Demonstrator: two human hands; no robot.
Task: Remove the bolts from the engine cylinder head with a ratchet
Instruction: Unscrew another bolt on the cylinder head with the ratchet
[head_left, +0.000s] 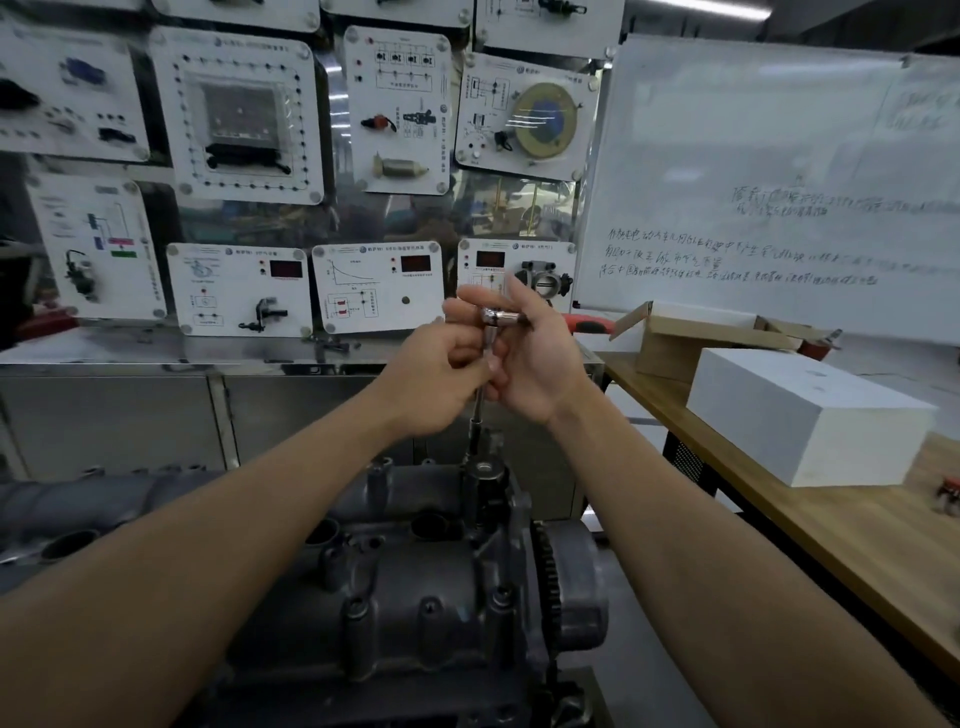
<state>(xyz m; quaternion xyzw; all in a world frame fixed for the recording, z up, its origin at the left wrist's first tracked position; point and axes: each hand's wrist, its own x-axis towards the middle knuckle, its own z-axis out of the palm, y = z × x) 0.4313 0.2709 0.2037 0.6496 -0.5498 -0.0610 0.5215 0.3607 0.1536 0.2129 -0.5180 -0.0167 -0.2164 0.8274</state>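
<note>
Hands met above the engine cylinder head (415, 597): the left hand (436, 379) was curled tight round the upright extension bar of the ratchet (498, 316), while the right hand (535, 353) cupped its chrome head, fingers loosely bent; the bar's lower end stood on the head's far right corner

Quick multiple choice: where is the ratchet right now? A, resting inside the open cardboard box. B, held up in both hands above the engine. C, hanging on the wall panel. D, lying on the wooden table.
B: the ratchet is gripped by the left hand and right hand above the cylinder head.
</note>
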